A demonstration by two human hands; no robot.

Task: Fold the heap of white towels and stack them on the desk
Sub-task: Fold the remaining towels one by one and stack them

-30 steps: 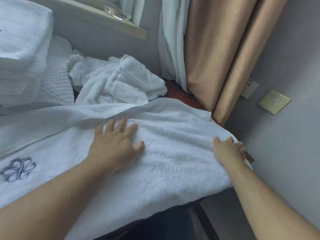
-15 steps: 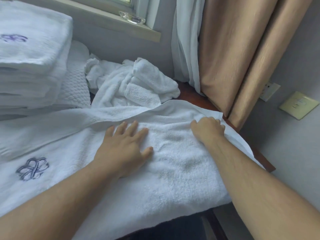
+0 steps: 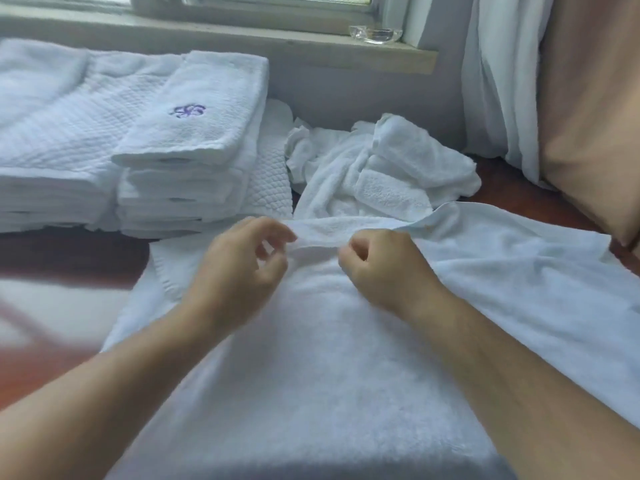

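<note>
Head view: left hand (image 3: 239, 271) and right hand (image 3: 384, 271) sit close together, fingers curled, each pinching the far hem of the towel (image 3: 329, 358) spread on the desk (image 3: 69, 251). Crumpled heap (image 3: 381, 174) lies just beyond; folded stack (image 3: 187, 143) stands far left.

Two hands are showing in the middle of the frame, a left hand (image 3: 242, 268) and a right hand (image 3: 384, 268), both pinching the far edge of one spread towel (image 3: 311, 358). Two folded stacks are sitting at the upper left of the tabletop (image 3: 69, 251): a textured stack (image 3: 52, 140) and an emblem stack (image 3: 194, 150), which is carrying one purple emblem (image 3: 187, 110). Their layers are blurring together, uncountable. One crumpled heap (image 3: 381, 174) is lying at upper centre, its towel count unclear. One glass dish (image 3: 375, 34) is sitting at the top. Two curtains are hanging at the upper right, one white curtain (image 3: 498, 81) and one tan curtain (image 3: 595, 98).
</note>
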